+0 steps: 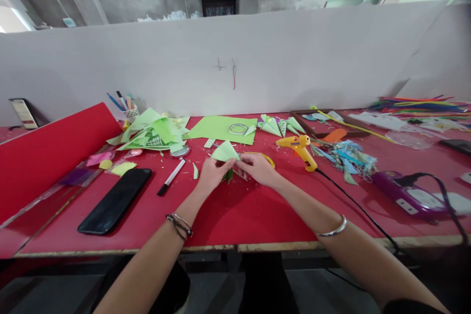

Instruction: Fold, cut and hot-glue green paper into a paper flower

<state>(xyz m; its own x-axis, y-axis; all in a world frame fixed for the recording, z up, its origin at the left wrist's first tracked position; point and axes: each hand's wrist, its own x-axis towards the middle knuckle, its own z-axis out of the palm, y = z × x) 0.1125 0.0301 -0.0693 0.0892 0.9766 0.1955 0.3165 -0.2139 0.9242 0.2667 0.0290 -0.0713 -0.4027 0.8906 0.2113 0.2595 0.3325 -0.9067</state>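
Note:
Between my two hands is a light green piece of paper [225, 151], its pointed top standing up above the fingers. My left hand [214, 172] is closed on its lower left part. At the paper's right lower corner, my right hand [257, 167] has its fingers pinched together; the fingertips of both hands nearly meet. Just behind the right hand a yellow ring-shaped thing, perhaps a tape roll [270, 160], is partly hidden. Small dark green bits show below the fingers. A yellow glue gun [300, 149] lies to the right of my right hand.
Green paper scraps [154, 132] pile up at the back left, beside a large green sheet [209, 127]. Rolled paper cones [281, 125] lie behind the glue gun. A black phone [116, 201] and a marker [171, 177] lie left. A purple power strip [410, 198] and tassels [348, 157] lie right.

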